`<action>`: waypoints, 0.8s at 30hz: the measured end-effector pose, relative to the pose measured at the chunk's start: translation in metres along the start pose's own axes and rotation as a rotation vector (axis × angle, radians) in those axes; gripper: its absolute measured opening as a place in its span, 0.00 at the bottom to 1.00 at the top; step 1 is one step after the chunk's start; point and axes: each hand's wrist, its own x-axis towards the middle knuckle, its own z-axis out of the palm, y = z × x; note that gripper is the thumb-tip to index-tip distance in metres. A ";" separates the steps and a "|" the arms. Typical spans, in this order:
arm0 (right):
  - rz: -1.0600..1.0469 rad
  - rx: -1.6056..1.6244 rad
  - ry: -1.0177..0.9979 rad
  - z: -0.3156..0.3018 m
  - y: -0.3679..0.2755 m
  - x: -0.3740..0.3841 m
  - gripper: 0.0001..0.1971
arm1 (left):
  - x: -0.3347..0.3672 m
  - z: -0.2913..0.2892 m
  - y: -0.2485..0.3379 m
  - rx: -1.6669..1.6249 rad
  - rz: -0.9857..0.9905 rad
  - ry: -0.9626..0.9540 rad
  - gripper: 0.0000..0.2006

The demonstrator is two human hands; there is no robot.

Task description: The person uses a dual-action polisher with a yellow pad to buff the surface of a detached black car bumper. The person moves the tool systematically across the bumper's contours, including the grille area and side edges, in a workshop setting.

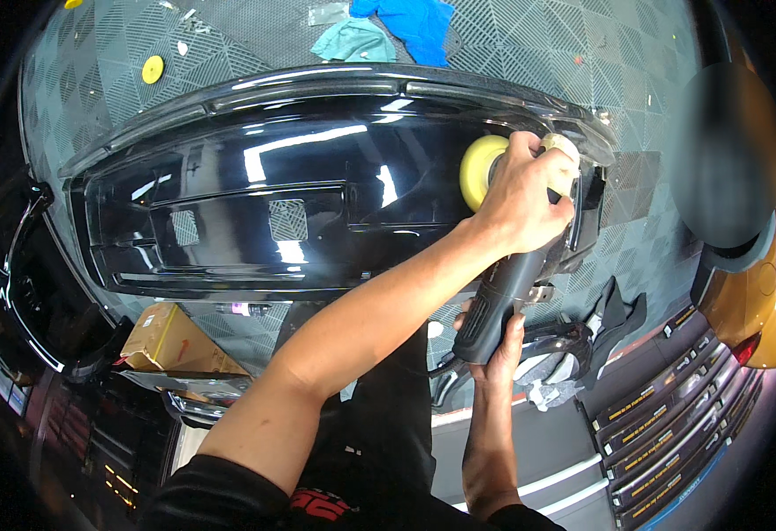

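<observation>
A glossy black car body panel [397, 150] with two small square cut-outs lies across the middle, bright light reflections on its surface. Over its right end I hold a black polisher [496, 305] with a round yellow foam pad [478, 173]. The pad is tilted and appears to touch the panel; its contact edge cannot be made out fully. My left hand [528, 196] is closed around the polisher's head, next to the pad. Lower down, my right hand [505, 350] grips the rear of the polisher's body, its fingers partly hidden behind it.
Beyond the panel, blue [414, 26] and green cloths [353, 41] and a yellow round pad [153, 69] lie on the grey tiled floor. A cardboard box [162, 336] stands nearer left. Dark cloths [616, 310] and long boxes [671, 434] are at right, beside an orange car [742, 305].
</observation>
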 end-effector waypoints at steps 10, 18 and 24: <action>0.165 0.330 -0.162 0.029 -0.031 0.005 0.39 | 0.009 0.029 0.041 0.258 0.234 -0.287 0.22; 0.208 1.026 -0.064 0.138 0.052 -0.006 0.26 | 0.005 0.017 0.081 0.795 0.215 -0.831 0.19; 0.177 1.384 -0.290 0.224 0.067 0.016 0.24 | 0.014 -0.020 0.073 1.067 0.278 -1.159 0.18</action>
